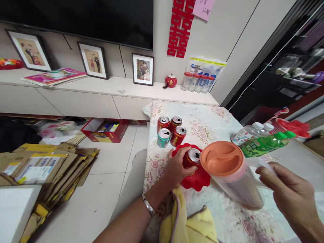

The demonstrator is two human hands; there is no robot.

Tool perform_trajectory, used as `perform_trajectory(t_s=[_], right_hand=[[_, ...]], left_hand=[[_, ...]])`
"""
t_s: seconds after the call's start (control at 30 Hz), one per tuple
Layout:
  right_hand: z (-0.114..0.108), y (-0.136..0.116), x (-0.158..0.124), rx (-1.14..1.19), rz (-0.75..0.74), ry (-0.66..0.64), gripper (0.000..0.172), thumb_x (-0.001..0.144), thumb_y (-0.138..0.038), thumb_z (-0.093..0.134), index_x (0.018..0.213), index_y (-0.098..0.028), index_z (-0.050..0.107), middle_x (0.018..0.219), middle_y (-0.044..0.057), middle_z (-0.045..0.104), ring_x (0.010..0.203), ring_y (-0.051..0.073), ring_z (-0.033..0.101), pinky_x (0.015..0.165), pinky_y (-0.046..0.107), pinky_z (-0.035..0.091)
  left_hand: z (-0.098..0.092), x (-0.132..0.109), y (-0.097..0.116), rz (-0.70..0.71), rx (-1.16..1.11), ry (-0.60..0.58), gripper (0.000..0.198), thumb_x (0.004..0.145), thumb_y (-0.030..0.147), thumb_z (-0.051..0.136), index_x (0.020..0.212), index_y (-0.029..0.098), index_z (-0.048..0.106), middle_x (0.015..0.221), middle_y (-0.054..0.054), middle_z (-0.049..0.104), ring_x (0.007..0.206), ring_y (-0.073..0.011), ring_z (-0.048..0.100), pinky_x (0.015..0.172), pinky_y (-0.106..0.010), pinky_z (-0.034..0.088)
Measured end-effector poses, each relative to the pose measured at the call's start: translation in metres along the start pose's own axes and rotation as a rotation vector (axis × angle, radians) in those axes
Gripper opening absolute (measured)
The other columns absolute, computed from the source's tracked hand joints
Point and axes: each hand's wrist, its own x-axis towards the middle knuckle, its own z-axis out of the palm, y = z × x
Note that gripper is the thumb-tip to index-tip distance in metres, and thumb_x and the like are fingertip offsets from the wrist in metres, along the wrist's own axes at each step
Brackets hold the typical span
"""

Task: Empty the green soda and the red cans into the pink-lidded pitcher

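My left hand is wrapped round a red drink can that stands on a red scalloped tray on the floral-cloth table. My right hand grips the handle of a clear plastic jug with an orange lid, tilted so that its lid points toward the can. Just behind the tray stand three more red cans and a teal can, all with opened tops.
Plastic bottles, one green, lie on the table's right side. A yellow cloth hangs at the near edge. Flattened cardboard covers the floor at left, beside a red box. Photo frames, jars and a red pot line the wall shelf.
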Motion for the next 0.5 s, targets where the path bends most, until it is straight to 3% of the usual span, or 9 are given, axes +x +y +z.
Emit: perform_trajectory(t_s=[0.13, 0.33, 0.5], right_hand=[[0.0, -0.012, 0.0, -0.105, -0.056, -0.001, 0.057, 0.066, -0.076, 0.083, 0.066, -0.02, 0.074, 0.072, 0.002, 0.065, 0.063, 0.015, 0.052, 0.056, 0.028, 0.04], [-0.002, -0.027, 0.004, -0.282, -0.191, -0.055, 0.083, 0.071, -0.103, 0.062, 0.061, -0.02, 0.068, 0.063, 0.003, 0.062, 0.057, 0.016, 0.056, 0.052, 0.028, 0.042], [0.001, -0.045, 0.004, -0.394, -0.237, -0.053, 0.092, 0.068, -0.112, 0.047, 0.055, -0.022, 0.061, 0.056, 0.004, 0.06, 0.047, 0.015, 0.052, 0.048, 0.029, 0.043]], left_hand=[[0.001, -0.001, -0.002, 0.009, 0.017, 0.014, 0.077, 0.072, 0.02, 0.087, 0.144, 0.029, 0.062, 0.149, -0.008, 0.074, 0.141, -0.035, 0.067, 0.137, -0.063, 0.021], [0.0, 0.0, 0.0, 0.006, 0.018, -0.007, 0.078, 0.071, 0.019, 0.087, 0.144, 0.029, 0.06, 0.148, -0.008, 0.074, 0.141, -0.0349, 0.068, 0.137, -0.063, 0.019], [0.0, -0.001, 0.001, -0.015, 0.01, -0.005, 0.079, 0.07, 0.017, 0.087, 0.143, 0.03, 0.06, 0.15, -0.008, 0.073, 0.141, -0.034, 0.067, 0.137, -0.063, 0.017]])
